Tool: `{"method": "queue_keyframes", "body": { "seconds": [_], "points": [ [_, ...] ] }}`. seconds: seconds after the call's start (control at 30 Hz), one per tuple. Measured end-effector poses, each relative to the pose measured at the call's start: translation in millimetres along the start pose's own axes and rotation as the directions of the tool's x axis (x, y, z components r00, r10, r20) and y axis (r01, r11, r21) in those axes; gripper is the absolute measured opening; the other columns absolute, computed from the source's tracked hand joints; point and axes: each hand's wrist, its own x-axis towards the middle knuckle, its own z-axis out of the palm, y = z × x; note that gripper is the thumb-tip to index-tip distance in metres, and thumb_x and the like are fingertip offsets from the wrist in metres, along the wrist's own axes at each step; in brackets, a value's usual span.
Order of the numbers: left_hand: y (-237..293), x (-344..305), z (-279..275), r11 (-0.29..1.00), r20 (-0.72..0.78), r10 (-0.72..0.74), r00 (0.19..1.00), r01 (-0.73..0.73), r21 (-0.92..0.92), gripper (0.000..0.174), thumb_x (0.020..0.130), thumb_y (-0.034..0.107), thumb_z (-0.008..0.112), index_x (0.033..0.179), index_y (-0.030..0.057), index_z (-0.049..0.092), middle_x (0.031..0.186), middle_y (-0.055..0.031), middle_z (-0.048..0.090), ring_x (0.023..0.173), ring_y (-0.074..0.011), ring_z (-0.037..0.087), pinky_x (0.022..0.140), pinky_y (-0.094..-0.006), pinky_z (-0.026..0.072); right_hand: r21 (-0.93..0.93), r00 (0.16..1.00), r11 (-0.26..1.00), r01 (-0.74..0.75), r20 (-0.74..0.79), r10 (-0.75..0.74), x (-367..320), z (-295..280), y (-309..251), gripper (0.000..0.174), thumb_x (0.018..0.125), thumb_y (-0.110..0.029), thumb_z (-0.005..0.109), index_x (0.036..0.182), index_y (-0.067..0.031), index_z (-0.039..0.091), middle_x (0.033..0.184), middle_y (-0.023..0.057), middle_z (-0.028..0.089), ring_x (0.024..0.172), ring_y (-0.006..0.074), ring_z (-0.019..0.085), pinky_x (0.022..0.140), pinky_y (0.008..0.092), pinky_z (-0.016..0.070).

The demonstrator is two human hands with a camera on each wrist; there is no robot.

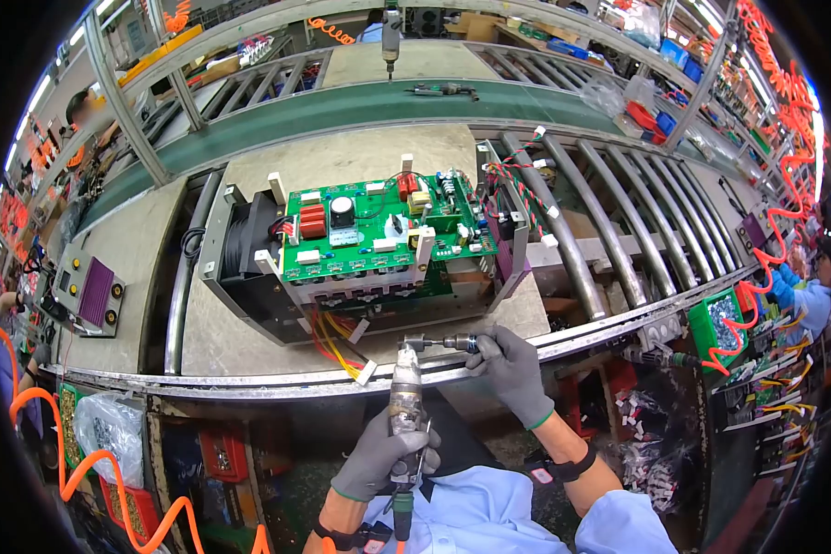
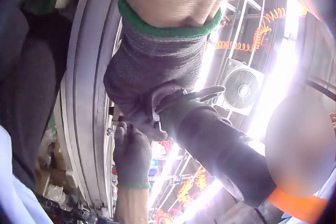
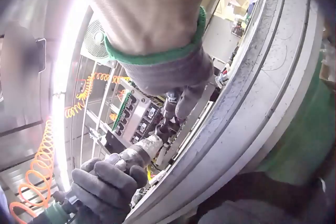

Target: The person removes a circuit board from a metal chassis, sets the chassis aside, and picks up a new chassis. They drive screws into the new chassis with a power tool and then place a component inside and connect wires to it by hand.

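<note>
Pneumatic screwdriver (image 1: pixel 404 399) clamped in left hand (image 1: pixel 383 457); right hand (image 1: pixel 512 369) pinches its tip (image 1: pixel 439 343); chassis (image 1: pixel 214 235) holds circuit board (image 1: pixel 379 231).

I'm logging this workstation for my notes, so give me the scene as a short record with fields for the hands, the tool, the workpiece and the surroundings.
Left hand: gloved, grips the body of the pneumatic screwdriver, held upright
Right hand: gloved, pinches a short metal piece at the tool's top end
Workpiece: open metal chassis with a green circuit board on top
Fan: black, at the chassis's left end
Wires: yellow and red, hanging out of the front
Support: workbench
Behind: green conveyor belt
</note>
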Motion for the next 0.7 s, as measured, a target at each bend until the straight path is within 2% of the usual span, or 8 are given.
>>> {"method": "queue_keyframes", "body": {
  "seconds": [0.13, 0.23, 0.33, 0.43, 0.53, 0.63, 0.7],
  "points": [
    [-7.1, 7.6, 1.5, 0.999, 0.019, 0.019, 1.000, -0.018, -0.042, 0.044, 0.085, 0.014, 0.073, 0.119, 0.0028, 0.049, 0.094, -0.0153, 0.067, 0.071, -0.0233, 0.072, 0.062, -0.0336, 0.0607, 0.050, 0.995, 0.999, 0.021, -0.103, -0.015, 1.2, 5.6, 14.2, 0.028, 0.107, -0.024, 0.059, 0.106, 0.0027, 0.066, 0.080, 0.0085, 0.070, 0.063, 0.0103, 0.068, 0.056, 0.0249, 0.0560],
    [-8.0, 11.3, 5.6, 0.992, 0.045, 0.028, 0.999, -0.022, -0.123, 0.045, 0.085, 0.015, 0.074, 0.120, 0.0035, 0.049, 0.093, -0.0147, 0.067, 0.071, -0.0226, 0.072, 0.062, -0.0335, 0.0609, 0.163, 0.974, 0.986, 0.048, -0.225, -0.010, 2.0, 18.6, 7.4, 0.026, 0.107, -0.024, 0.058, 0.104, 0.0015, 0.066, 0.075, 0.0072, 0.069, 0.062, 0.0103, 0.069, 0.054, 0.0252, 0.0550],
    [-7.8, 11.7, 8.9, 0.991, 0.055, 0.023, 0.998, -0.016, -0.131, 0.043, 0.085, 0.016, 0.073, 0.119, 0.0021, 0.051, 0.094, -0.0147, 0.067, 0.073, -0.0219, 0.072, 0.063, -0.0337, 0.0606, 0.049, 0.961, 0.994, 0.101, -0.265, -0.084, 5.7, 21.0, 7.0, 0.025, 0.106, -0.023, 0.059, 0.104, 0.0004, 0.067, 0.075, 0.0072, 0.070, 0.061, 0.0109, 0.069, 0.053, 0.0256, 0.0540],
    [-4.4, 9.9, 9.8, 0.995, 0.055, 0.025, 0.998, -0.019, -0.099, 0.041, 0.086, 0.017, 0.073, 0.118, 0.0012, 0.051, 0.095, -0.0147, 0.067, 0.074, -0.0217, 0.072, 0.064, -0.0338, 0.0603, -0.038, 0.972, 0.998, 0.045, -0.228, -0.053, 5.8, 18.5, 3.5, 0.024, 0.105, -0.022, 0.060, 0.104, 0.0001, 0.068, 0.078, 0.0083, 0.071, 0.059, 0.0117, 0.069, 0.051, 0.0261, 0.0527],
    [-3.7, 10.5, 7.5, 0.996, 0.060, 0.033, 0.998, -0.028, -0.084, 0.041, 0.087, 0.017, 0.072, 0.118, 0.0008, 0.051, 0.096, -0.0146, 0.067, 0.074, -0.0215, 0.072, 0.064, -0.0338, 0.0602, -0.070, 0.970, 0.996, 0.059, -0.233, -0.074, 6.3, 17.2, 4.8, 0.023, 0.102, -0.022, 0.065, 0.105, 0.0002, 0.069, 0.080, 0.0088, 0.072, 0.061, 0.0147, 0.069, 0.055, 0.0286, 0.0538],
    [-2.1, 12.5, 7.4, 0.997, 0.051, 0.028, 0.998, -0.024, -0.077, 0.042, 0.085, 0.017, 0.073, 0.117, 0.0019, 0.051, 0.094, -0.0137, 0.067, 0.073, -0.0208, 0.072, 0.064, -0.0329, 0.0613, -0.346, 0.939, 0.925, 0.155, -0.241, -0.247, 13.3, 1.6, 7.1, 0.029, 0.095, -0.022, 0.072, 0.110, 0.0026, 0.068, 0.087, 0.0107, 0.071, 0.076, 0.0203, 0.070, 0.069, 0.0332, 0.0556],
    [2.0, 14.5, 8.9, 0.998, 0.037, 0.037, 0.999, -0.035, -0.060, 0.041, 0.085, 0.017, 0.073, 0.117, 0.0023, 0.052, 0.094, -0.0133, 0.068, 0.073, -0.0205, 0.073, 0.064, -0.0327, 0.0619, -0.417, 0.830, 0.891, 0.179, -0.421, -0.364, 23.9, -7.7, -10.1, 0.046, 0.088, -0.021, 0.079, 0.122, 0.0052, 0.061, 0.103, 0.0143, 0.068, 0.096, 0.0268, 0.067, 0.086, 0.0368, 0.0532]
  ]
}}
